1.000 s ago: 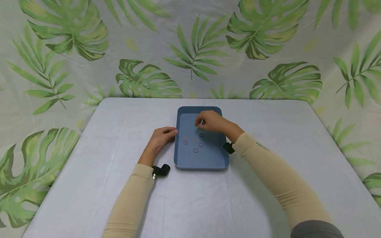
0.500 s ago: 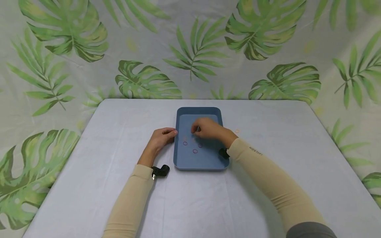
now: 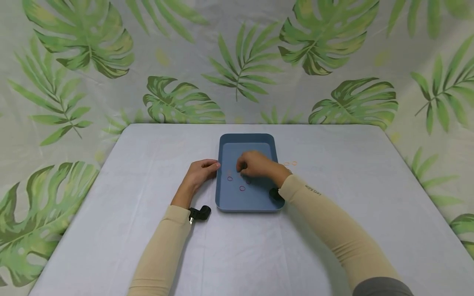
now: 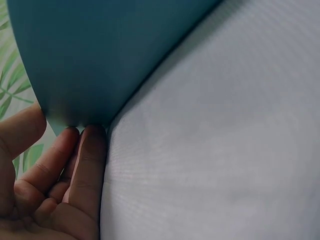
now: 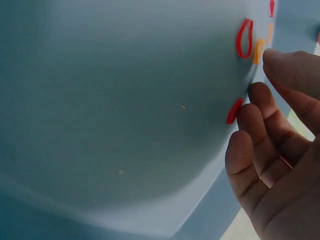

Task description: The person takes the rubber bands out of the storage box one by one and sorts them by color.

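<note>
1. The small rubber bands lie on the floor of the blue tray; they look light, soft and stretchy, thin enough that a fingertip pinch on one loop edge is likely the surest hold.
2. The right hand hovers over the tray's middle, fingers loosely curled just beside a red band; whether it pinches anything cannot be told.
3. The tray holds a few red bands and an orange one, spread apart at its centre.
4. The left hand rests at the tray's 9 o'clock rim, fingertips touching its outer wall, nothing gripped.
5. Two pale bands lie on the table at the tray's 3 o'clock.
</note>
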Demonstrator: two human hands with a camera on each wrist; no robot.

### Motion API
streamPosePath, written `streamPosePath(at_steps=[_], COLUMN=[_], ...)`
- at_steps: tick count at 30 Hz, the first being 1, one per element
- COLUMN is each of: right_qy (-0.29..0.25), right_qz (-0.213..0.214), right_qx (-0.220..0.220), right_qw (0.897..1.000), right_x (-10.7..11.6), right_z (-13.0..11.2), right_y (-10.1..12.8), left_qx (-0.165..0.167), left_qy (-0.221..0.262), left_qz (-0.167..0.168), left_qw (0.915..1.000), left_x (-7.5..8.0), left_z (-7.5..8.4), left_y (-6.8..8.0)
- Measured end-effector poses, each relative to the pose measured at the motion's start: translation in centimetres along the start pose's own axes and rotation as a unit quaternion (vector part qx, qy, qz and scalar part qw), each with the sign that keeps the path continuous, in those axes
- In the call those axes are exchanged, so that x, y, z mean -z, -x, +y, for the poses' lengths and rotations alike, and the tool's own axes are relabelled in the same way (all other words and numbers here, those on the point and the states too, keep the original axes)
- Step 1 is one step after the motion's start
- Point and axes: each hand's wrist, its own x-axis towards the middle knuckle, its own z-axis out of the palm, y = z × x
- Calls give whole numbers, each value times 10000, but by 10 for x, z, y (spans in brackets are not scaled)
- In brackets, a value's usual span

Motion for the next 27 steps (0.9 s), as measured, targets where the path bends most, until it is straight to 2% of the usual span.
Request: streamPosePath(at_steps=[8, 23, 27], right_qy=[93, 195, 78], right_qz=[-47, 33, 58], right_qx=[-164, -132, -77], right_qw=[9998, 9997, 9999], right_x=[-3, -5, -5], right_z=[-3, -2, 0], right_y=[2, 3, 3], left_qx=[33, -5, -14], left_qy=[19, 48, 49], left_qz=[34, 1, 4], left_qw=[10000, 10000, 10000], left_x=[-1, -1, -1], left_z=[1, 0, 0], left_y=[1, 0, 0])
